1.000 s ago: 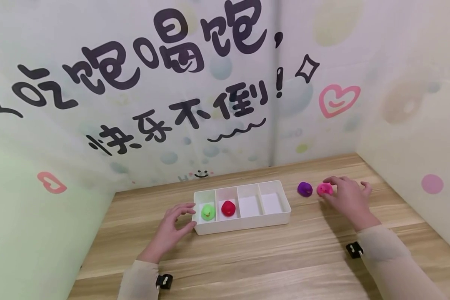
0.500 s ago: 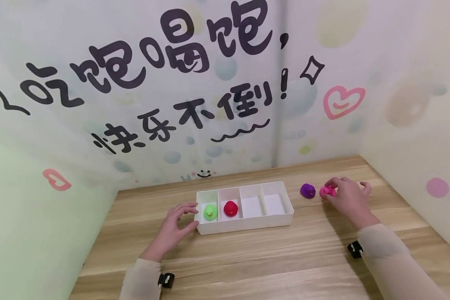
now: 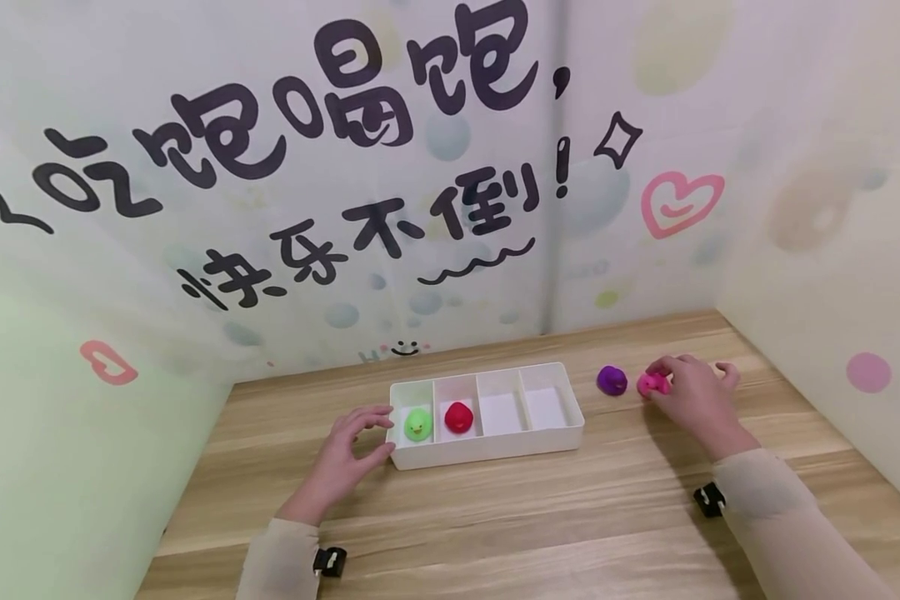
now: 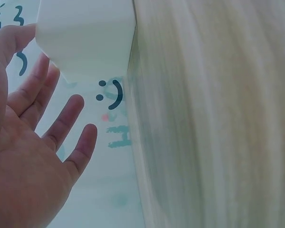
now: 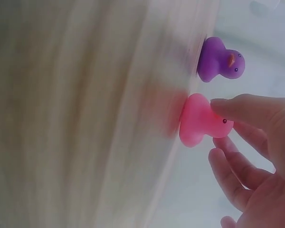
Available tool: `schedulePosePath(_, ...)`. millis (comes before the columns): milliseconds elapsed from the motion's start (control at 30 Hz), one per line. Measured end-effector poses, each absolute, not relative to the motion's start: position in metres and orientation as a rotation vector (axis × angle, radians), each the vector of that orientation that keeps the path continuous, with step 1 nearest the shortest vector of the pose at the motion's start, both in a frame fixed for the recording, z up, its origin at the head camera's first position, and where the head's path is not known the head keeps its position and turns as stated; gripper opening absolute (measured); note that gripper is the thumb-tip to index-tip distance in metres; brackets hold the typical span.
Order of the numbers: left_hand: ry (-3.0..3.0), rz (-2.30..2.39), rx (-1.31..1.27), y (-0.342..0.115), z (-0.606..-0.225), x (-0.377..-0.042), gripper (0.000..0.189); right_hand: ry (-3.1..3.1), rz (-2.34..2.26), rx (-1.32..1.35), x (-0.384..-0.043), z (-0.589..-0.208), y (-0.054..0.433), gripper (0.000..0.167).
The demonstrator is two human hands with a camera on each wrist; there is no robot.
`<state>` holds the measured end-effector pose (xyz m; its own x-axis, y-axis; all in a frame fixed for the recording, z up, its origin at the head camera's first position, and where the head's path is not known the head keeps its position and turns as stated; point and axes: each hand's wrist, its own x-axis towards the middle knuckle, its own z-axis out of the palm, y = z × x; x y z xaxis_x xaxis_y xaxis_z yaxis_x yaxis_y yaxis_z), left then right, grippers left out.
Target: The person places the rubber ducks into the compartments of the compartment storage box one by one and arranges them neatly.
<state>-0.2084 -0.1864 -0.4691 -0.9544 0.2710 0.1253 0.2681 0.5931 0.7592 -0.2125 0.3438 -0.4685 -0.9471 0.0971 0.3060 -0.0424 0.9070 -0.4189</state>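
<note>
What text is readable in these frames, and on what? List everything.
"吃饱喝饱,": back wall, upper line
"快乐不倒!": back wall, lower line
"H": back wall, beside the smiley; letters after it unclear
Faint marks on the back wall: unreadable
Tray, ducks: none visible
Black clips: too small to tell

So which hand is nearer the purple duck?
The right hand. It is just right of the purple duck, at the pink duck beside it. The left hand is farther off, at the left end of the white tray.
</note>
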Motion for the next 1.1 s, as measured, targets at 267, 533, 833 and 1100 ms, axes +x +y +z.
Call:
schedulePosePath(267, 2.798, 1.331, 0.466, -0.186, -0.469, -0.208, 0.027, -2.699, 0.615, -0.023, -0.207, -0.461, 0.338, 0.025)
schedulePosePath(533, 2.8, 1.328, 0.484, -0.187, -0.47, -0.209, 0.028, -2.667, 0.606, 0.007, -0.207, -0.449, 0.326, 0.022)
schedulePosePath(833, 2.812, 1.336, 0.496, -0.188, -0.471, -0.21, 0.029, -2.625, 0.629, 0.04, -0.209, -0.442, 0.311, 0.02)
schedulePosePath(1100, 2.817, 1.334, 0.495, -0.188, -0.471, -0.209, 0.029, -2.573, 0.66, 0.109, -0.209, -0.431, 0.298, 0.024)
